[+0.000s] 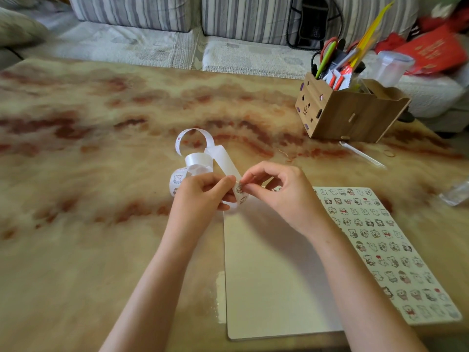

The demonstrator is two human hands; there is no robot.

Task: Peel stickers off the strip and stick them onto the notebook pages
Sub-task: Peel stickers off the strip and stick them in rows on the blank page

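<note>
sticker strip [229, 163] curling above the open notebook [269, 275]; left hand [203, 193] is gripping it with curled fingers, right hand [276, 191] is pinching a sticker [239, 189] between thumb and forefinger.

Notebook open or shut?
Open: the notebook lies flat, left page blank, right page filled with rows of stickers.

Person seen only as two arms. Left hand [203, 191] and right hand [276, 196] bare. Skin uncovered along left forearm [157, 275] and right forearm [355, 275] down to lower frame edge. Forearms slim, smooth, tapering toward narrow wrists. Fingers slender, with rounded tips. Right hand shows row of knuckles and faint creases at wrist. Nails too small and blurred to judge — same for finer skin detail.
</note>
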